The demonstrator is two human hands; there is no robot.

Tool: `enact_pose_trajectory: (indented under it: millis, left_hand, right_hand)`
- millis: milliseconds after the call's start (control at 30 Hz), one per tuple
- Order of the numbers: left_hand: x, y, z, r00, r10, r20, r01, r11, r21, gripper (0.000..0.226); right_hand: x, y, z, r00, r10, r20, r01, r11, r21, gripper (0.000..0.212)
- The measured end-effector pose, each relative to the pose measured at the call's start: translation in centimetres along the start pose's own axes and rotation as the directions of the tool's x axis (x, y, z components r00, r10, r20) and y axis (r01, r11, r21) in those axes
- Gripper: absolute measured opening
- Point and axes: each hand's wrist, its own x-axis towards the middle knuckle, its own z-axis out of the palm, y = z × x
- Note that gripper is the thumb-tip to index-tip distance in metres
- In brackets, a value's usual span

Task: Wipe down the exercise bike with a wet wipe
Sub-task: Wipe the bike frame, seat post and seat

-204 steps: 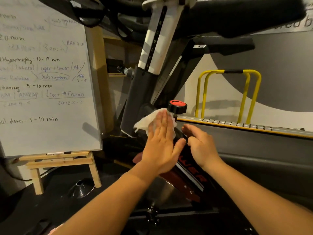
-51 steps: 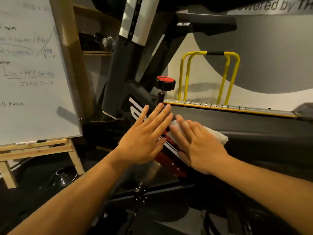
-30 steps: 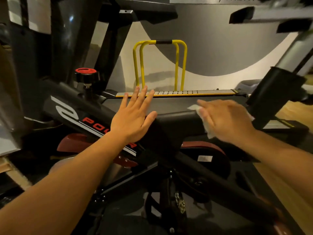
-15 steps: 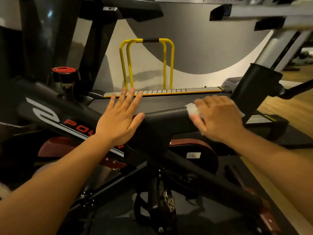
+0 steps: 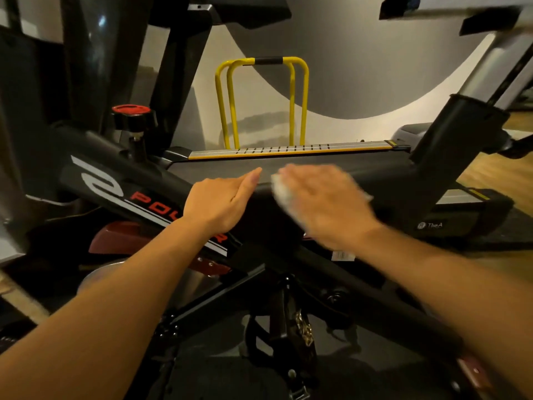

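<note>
L hand lay open on the black frame of the exercise bike, fingers straight and together. Just right of it, R hand was blurred, but its fingers looked flat, pressing the white wet wipe on the same frame; the wipe showed under the fingertips. A red knob stood up-left of L hand.

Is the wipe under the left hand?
No, the wet wipe is under the right hand; the left hand rests bare on the bike frame.
</note>
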Motion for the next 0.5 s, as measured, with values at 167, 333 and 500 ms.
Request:
enact_pose_trajectory:
  millis: [167,333,500]
  left_hand:
    - [-0.2,0.5,0.4,0.998,-0.016,-0.062,0.017,0.999,0.027,0.073]
    - [-0.5,0.1,1.5,0.989,0.084,-0.121,-0.077,0.995,0.062,0.062]
    - [-1.6,-0.7,2.1,0.975,0.092,-0.202,-0.046,0.975,0.219,0.067]
  right_hand:
    - [-4.3,7.6,-1.0,0.952,0.307,-0.006,-0.307,0.95,-0.054,0.047]
    - [0.5,-0.4,0.9,0.953,0.277,-0.123,-0.279,0.96,0.003,0.042]
    - [1.5,-2.3,0.9,1.0,0.004,0.0,-0.004,0.998,0.069,0.054]
